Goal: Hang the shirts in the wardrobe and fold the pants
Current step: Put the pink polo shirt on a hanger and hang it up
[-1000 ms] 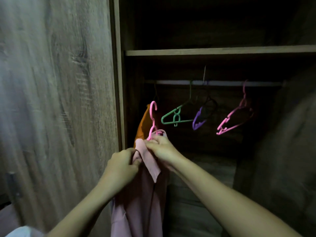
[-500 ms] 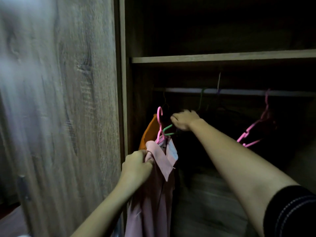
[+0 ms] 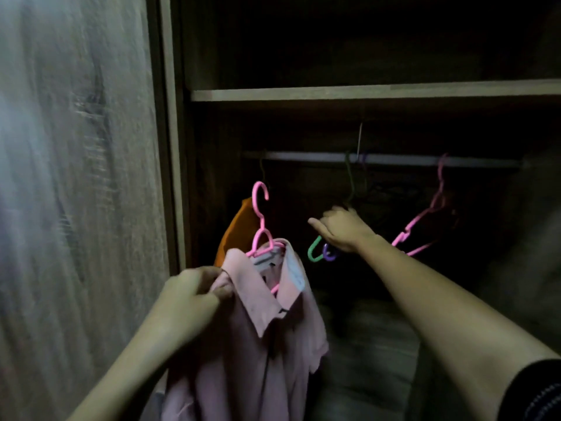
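The left hand (image 3: 194, 294) pinches the collar edge of one pink shirt (image 3: 258, 344) between thumb and curled fingers (image 3: 223, 291), and the cloth hangs straight down from that grip. The shirt sits on a pink hanger (image 3: 260, 220) that rises up and to the right of those fingers. Its open hook stands in the air below the rail (image 3: 394, 159) and does not touch it. Just beyond the same fingers, behind the shirt's collar, is one orange garment (image 3: 239, 229) on a dark hook that goes up to the left end of the rail. The right hand (image 3: 343, 229) reaches further into the wardrobe, well to the right of the shirt, with its fingers curled over two hangers at once and the forefinger pointing left. These are one green hanger (image 3: 314, 252) and one purple hanger (image 3: 329, 253), whose rounded ends poke out just under the knuckles while their hooks run up to the rail above the hand. To the right of those fingers, apart from them, a second pink hanger (image 3: 425, 226) hangs tilted on the rail, which makes four coloured hangers in all. Above the rail runs one wooden shelf (image 3: 364, 92). Left of the left hand stands the wardrobe door (image 3: 76, 177), blurred. A dark sleeve (image 3: 534, 393) covers the right upper arm.
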